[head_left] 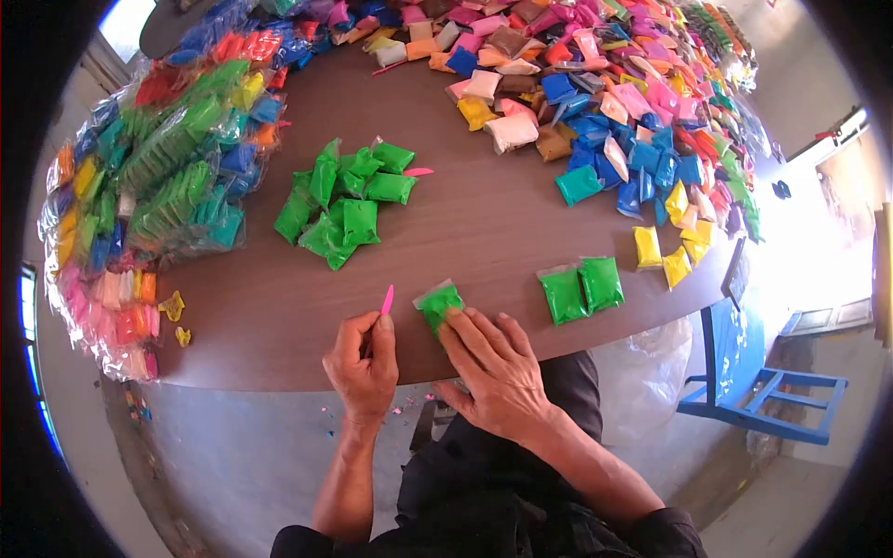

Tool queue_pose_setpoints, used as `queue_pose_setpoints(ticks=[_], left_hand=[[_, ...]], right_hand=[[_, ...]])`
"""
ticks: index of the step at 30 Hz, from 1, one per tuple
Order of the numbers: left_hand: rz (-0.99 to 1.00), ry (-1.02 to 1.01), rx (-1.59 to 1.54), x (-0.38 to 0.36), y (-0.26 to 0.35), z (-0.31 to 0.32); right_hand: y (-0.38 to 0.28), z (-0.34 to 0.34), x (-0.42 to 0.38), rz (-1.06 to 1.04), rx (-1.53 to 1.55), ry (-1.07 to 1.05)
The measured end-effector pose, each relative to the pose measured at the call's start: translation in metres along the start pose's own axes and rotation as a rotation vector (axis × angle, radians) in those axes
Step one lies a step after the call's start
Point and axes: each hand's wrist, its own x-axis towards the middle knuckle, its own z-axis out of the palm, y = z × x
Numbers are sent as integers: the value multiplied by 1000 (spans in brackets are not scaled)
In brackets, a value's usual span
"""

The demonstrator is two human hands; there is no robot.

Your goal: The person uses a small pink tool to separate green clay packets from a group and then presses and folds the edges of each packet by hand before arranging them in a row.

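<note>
Pink strip (388, 299) is pinched by left hand (363, 367); green packet (437, 301) on counter (242, 325) is touched by spread right hand (498, 377), best steadied flat with light, even pressure.

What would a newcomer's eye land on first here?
Probably the big heap of small multicoloured plastic packets at the far right of the brown table, then clear plastic bags of coloured packets at its left. Near its middle lies a loose cluster of bright green plastic packets. At the near edge, the left hand holds a slim pink pointed piece and the right hand rests on a green plastic packet.
</note>
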Motion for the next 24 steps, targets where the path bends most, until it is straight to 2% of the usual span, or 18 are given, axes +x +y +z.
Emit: queue_pose_setpoints(ticks=[4, 10, 17, 20, 23, 24], left_hand=[[-11, -10, -18, 1, 0, 0], [88, 30, -8, 2, 0, 5], [147, -259, 19, 7, 23, -1], [147, -272, 216, 20, 17, 1], [45, -331, 181, 43, 28, -5], [87, -357, 166, 41, 32, -5]], right_hand=[[3, 4, -2, -27, -28, 1], [2, 4, -3, -29, -33, 25], [4, 5, -6, -50, 13, 64], [3, 5, -8, -53, 14, 64], [5, 3, -8, -57, 3, 77], [5, 6, -9, -58, 8, 83]])
